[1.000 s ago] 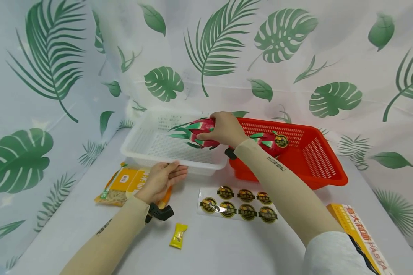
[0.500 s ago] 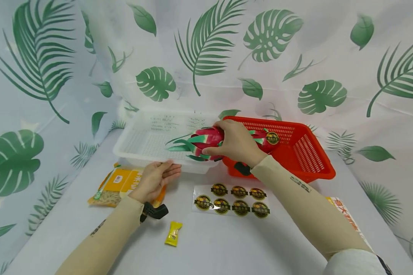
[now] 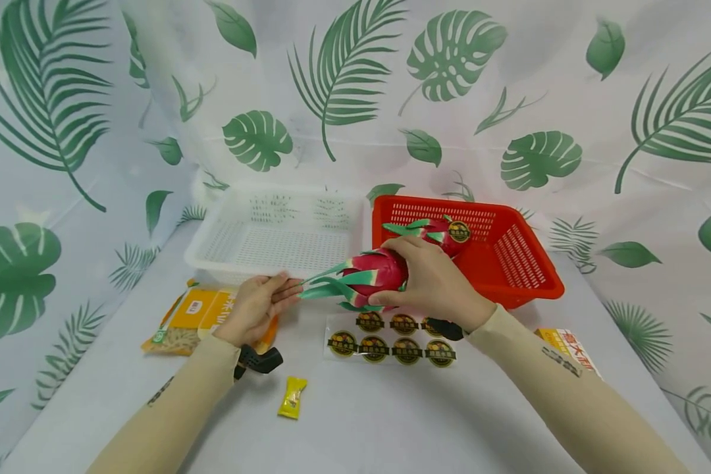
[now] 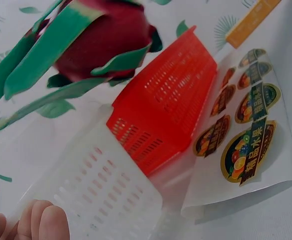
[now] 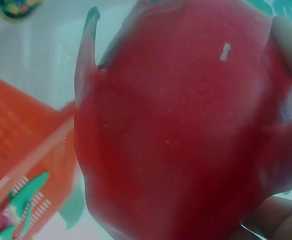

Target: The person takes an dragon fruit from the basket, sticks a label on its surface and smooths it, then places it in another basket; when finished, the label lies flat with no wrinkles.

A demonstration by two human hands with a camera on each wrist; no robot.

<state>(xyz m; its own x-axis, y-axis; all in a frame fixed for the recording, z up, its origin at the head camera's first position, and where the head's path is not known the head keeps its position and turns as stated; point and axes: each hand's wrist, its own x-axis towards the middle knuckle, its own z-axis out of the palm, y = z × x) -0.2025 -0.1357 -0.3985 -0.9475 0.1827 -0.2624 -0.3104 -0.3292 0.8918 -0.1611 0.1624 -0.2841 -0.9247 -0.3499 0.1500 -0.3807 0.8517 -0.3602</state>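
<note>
My right hand [image 3: 435, 284] grips a dragon fruit [image 3: 379, 271] by its rounded end, in front of the two baskets. The fruit's green leaf tips point left, toward my left hand [image 3: 253, 304]. That hand lies by the front rim of the white basket [image 3: 228, 267], fingers mostly straight; whether they touch the leaf tips I cannot tell. A second dragon fruit [image 3: 422, 230] with a round label [image 3: 459, 231] lies in the red basket [image 3: 503, 270]. Below the held fruit is a sheet of round labels [image 3: 390, 349], also visible in the left wrist view. Red skin fills the right wrist view.
An orange food bag [image 3: 198, 316] lies under and beside the left hand. Nearer the front is a small yellow wrapped packet [image 3: 293, 397]. A pasta box [image 3: 569, 349] lies at the right, partly behind the right forearm. Leaf-print cloth hangs behind the baskets.
My right hand has brought the dragon fruit from over the edge between the baskets toward me, above the label sheet. The left hand stays near the white basket's rim. The head view has shifted slightly.
</note>
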